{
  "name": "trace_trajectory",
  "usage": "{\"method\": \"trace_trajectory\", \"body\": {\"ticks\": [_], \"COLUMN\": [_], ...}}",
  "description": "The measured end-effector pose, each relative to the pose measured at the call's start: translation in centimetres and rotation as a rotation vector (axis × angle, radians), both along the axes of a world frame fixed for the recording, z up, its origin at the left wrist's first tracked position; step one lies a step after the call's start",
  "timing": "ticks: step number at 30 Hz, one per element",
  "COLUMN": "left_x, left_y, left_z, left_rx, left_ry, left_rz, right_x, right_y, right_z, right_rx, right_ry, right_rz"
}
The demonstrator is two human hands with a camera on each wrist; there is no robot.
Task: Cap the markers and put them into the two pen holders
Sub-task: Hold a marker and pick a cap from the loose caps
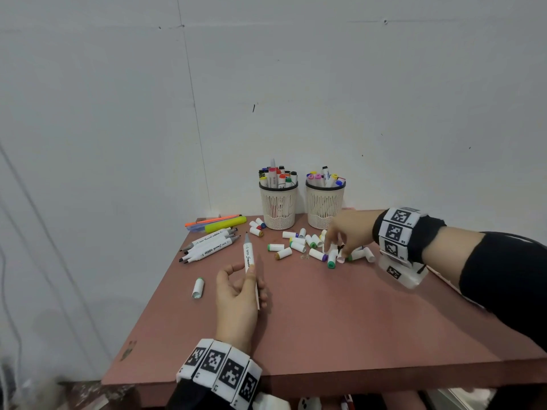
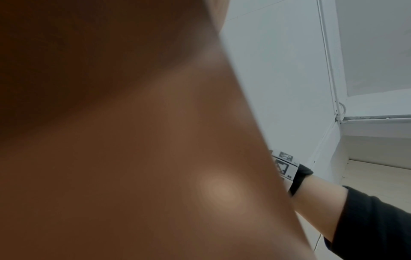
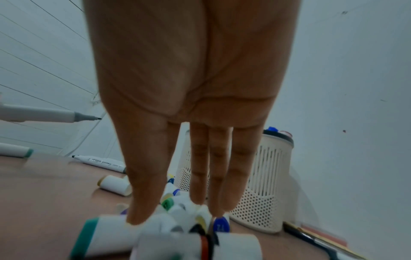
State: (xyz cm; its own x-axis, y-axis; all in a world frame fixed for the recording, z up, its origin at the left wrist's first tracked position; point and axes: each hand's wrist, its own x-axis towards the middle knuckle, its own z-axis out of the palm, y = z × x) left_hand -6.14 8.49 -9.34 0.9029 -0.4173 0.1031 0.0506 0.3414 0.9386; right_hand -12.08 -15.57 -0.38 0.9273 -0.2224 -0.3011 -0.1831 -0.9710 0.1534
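My left hand (image 1: 241, 276) grips an uncapped white marker (image 1: 248, 255) and holds it upright, its grey tip pointing up. In the left wrist view the blurred palm (image 2: 133, 140) fills most of the picture. My right hand (image 1: 331, 247) reaches down into a pile of loose white caps (image 1: 299, 245). In the right wrist view its straight fingers (image 3: 200, 176) touch the caps (image 3: 115, 234) and grip none. Two cream pen holders (image 1: 278, 205) (image 1: 325, 207) stand at the back, each with several capped markers. The held marker (image 3: 44, 114) shows at the left of the right wrist view.
Several uncapped markers (image 1: 207, 244) lie at the table's left, beyond them a yellow highlighter (image 1: 225, 224) and an orange pen. One green-ended cap (image 1: 198, 287) lies alone left of my left hand. The brown table (image 1: 340, 321) meets a white wall behind the holders.
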Motion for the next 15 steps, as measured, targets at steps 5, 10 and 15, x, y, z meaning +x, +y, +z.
{"method": "trace_trajectory", "body": {"ticks": [5, 10, 15], "left_x": [0.0, -0.1, 0.0], "left_y": [-0.1, 0.0, 0.1], "left_z": [0.1, 0.1, 0.1], "left_rx": [-0.006, -0.004, 0.016], "left_ry": [0.01, 0.003, -0.016], "left_rz": [0.0, 0.002, 0.005], "right_x": [-0.3, 0.1, -0.5], "right_y": [-0.2, -0.2, -0.7], "right_z": [-0.8, -1.4, -1.2], "right_rx": [-0.038, -0.101, -0.08], "right_ry": [-0.007, -0.018, -0.019], "right_rz": [-0.019, -0.056, -0.083]}}
